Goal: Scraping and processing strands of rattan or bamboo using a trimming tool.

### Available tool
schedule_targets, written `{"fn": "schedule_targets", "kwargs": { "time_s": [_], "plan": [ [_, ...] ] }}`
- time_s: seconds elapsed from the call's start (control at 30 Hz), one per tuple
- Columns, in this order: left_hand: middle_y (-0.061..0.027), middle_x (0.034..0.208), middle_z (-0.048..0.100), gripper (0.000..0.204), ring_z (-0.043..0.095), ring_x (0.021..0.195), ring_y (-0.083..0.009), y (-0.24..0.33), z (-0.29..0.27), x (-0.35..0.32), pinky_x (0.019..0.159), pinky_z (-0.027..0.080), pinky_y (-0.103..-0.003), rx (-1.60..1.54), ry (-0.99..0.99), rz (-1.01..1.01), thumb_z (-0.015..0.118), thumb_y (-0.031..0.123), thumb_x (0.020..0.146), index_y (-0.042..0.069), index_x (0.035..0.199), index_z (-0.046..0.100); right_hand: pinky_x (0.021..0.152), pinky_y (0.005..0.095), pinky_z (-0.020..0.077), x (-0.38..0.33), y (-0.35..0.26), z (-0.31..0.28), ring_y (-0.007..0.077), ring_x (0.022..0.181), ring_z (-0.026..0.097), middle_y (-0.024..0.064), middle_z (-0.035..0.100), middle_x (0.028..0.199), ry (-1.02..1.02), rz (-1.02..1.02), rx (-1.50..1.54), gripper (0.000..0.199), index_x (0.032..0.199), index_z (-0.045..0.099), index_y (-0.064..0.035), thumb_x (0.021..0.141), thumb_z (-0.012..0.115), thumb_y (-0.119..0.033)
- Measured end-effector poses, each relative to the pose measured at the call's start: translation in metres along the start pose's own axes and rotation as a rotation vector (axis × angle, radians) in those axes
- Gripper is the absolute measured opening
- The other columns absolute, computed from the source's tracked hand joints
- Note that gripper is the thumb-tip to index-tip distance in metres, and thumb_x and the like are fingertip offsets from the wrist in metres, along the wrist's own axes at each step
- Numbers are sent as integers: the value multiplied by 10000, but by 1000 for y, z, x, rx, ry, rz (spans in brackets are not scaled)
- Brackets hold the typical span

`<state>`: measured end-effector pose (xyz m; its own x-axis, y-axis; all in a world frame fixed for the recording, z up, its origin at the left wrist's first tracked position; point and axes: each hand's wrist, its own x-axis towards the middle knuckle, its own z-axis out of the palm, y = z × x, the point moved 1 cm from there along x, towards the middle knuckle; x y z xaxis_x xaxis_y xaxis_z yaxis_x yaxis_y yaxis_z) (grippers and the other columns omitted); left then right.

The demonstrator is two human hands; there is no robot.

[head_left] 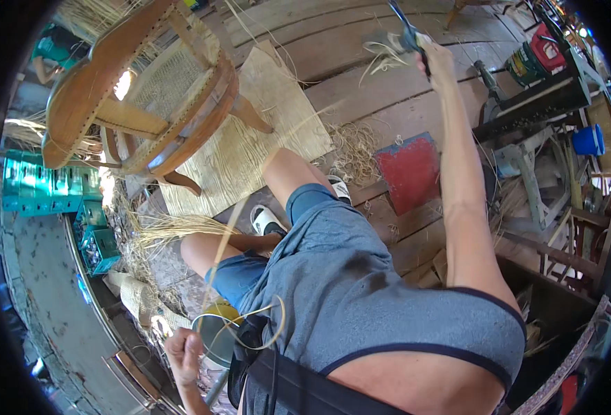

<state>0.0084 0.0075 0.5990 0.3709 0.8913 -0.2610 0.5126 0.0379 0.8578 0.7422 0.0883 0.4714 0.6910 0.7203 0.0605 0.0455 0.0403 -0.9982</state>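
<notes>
My left hand (183,351) is closed near the lower edge, with a pale cane strip (220,256) rising from it. The strip's other part curls in a loop beside my waist. Stretched far forward, my right hand (435,61) is closed round a long dark tool (409,29) with a blue part; its kind cannot be made out. Pale strip ends (386,57) lie blurred beside that tool. To the left, a wooden chair (181,135) with woven cane panels is tipped over on a plywood sheet (278,104).
Cane shavings (354,153) and a red board (409,173) lie on the plank floor. A bundle of cane (174,228) is by my knee, with a bucket (215,339) near my left hand. Green bottle crates (49,183) stand left; a blue bucket (587,140) is right.
</notes>
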Motion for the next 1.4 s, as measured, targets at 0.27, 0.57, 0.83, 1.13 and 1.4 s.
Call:
{"fn": "schedule_targets", "kwargs": {
  "time_s": [0.27, 0.57, 0.83, 1.13, 1.4],
  "plan": [
    [-38, 1009, 600, 247, 580, 934, -108, 58, 210, 227, 760, 488, -238, -470, -293, 87, 513, 205, 991, 25, 1136, 601, 360, 222, 370, -178, 20, 89, 99, 444, 531, 35, 600, 635, -310, 460, 513, 217, 986, 631, -78, 942, 588, -287],
    [-94, 750, 589, 159, 556, 668, -181, 79, 385, 294, 631, 482, -317, 15, -234, 553, 521, 200, 982, 49, 1013, 559, 376, 200, 350, -261, 36, 79, 97, 402, 424, 36, 518, 615, -350, 726, 936, 387, 1288, 499, -76, 996, 465, -328],
    [-158, 748, 638, 110, 649, 691, -356, 101, 391, 406, 583, 504, -415, 294, -78, 804, 533, 181, 955, 75, 956, 566, 361, 242, 293, -375, 137, -59, 94, 369, 372, -20, 412, 524, -25, 982, 675, 422, 1189, 547, -44, 993, 438, -401],
    [-162, 910, 681, 281, 652, 854, -341, 121, 405, 453, 790, 512, -430, 538, -327, 632, 532, 310, 882, 92, 977, 683, 383, 266, 270, -451, 180, -82, 137, 442, 416, -10, 471, 582, 265, 1077, 774, 321, 942, 528, -175, 952, 484, -494],
    [-135, 769, 671, 250, 669, 725, -222, 75, 357, 302, 670, 513, -363, 450, -644, 524, 563, 252, 901, 27, 935, 666, 399, 213, 373, -237, 60, 62, 149, 696, 601, 150, 609, 1196, -91, 540, 1001, 402, 1188, 547, -113, 1004, 381, -430]
  ]
}}
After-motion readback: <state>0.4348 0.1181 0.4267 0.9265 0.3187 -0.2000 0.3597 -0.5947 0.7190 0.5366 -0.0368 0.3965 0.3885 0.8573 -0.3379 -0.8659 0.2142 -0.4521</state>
